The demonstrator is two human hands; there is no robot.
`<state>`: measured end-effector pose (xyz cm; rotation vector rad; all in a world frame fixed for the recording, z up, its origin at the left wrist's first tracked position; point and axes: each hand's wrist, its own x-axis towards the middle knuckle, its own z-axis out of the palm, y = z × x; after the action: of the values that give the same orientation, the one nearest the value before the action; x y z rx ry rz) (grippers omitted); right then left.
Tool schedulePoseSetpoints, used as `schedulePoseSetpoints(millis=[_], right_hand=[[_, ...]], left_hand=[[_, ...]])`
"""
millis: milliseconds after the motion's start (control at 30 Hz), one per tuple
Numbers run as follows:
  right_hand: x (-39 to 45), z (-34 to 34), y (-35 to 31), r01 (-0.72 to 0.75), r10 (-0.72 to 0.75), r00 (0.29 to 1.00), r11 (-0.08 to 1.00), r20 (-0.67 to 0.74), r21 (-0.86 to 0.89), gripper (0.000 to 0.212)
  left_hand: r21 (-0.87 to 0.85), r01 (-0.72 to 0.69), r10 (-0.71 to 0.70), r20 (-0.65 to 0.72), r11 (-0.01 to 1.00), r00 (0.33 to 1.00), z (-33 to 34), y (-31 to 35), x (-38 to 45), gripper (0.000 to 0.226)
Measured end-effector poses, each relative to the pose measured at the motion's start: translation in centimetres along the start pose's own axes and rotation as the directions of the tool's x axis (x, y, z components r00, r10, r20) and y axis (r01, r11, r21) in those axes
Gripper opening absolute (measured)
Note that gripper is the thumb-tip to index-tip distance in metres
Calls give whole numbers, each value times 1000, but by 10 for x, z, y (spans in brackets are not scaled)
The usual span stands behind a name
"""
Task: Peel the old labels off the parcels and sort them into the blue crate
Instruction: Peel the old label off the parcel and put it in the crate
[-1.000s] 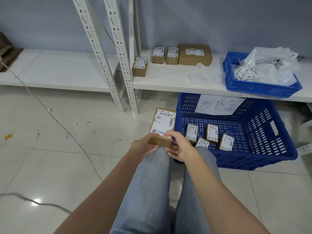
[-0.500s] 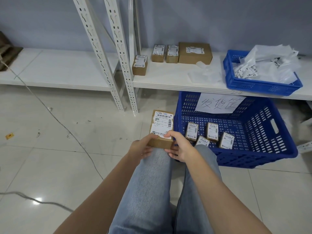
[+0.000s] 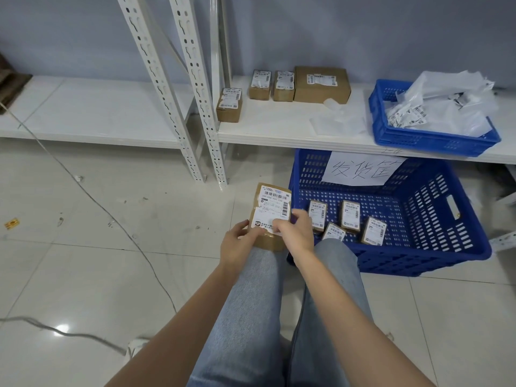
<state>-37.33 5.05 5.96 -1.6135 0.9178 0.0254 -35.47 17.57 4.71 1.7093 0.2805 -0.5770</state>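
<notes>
Gripping the parcel [image 3: 272,219] by its near edge, my left hand [image 3: 237,244] steadies it; my right hand [image 3: 293,233] pinches its label [image 3: 270,209]. Bare floor [image 3: 111,219] lies leftward.

Cardboard parcel [image 3: 272,216]; glossy tile floor [image 3: 97,261]

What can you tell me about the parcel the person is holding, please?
The parcel is a small brown cardboard box with a white barcode label covering most of its top. It rests tilted on the person's knee, just left of the big blue crate. The left hand grips its near left corner; the right hand pinches the label's near edge.
</notes>
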Motion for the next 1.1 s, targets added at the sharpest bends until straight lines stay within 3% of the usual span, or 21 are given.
schedulePoseSetpoints(millis=[67,167,267,333,467,667,833,1100], right_hand=[[0,3,0,155,-156,988,982,-7,-112,55],[-3,5,2,250,-253,967,938,16,-242,58],[-4,8,4,400,-420,907,826,41,-398,43],[-3,9,2,491,-489,864,771,118,-405,34],[-3,10,-3,515,-476,856,750,200,-416,33],[-10,4,-17,633,-554,766,559,327,-535,10],[-13,3,-24,640,-549,757,512,355,-573,8],[-18,11,-17,627,-546,763,495,346,-602,13]], left_hand=[[30,-93,93,-4,995,996,3,-1,1,54],[-3,-157,157,29,988,987,4,-2,-3,56],[-21,-182,183,77,983,980,2,-5,-5,57],[-3,-188,187,95,982,978,1,-7,-5,62],[71,-222,217,81,972,973,-2,-11,-2,66],[135,-276,271,49,952,961,1,-16,-1,71],[218,-352,352,41,910,935,7,-20,-6,73],[201,-310,317,1,929,948,5,-22,-4,73]])
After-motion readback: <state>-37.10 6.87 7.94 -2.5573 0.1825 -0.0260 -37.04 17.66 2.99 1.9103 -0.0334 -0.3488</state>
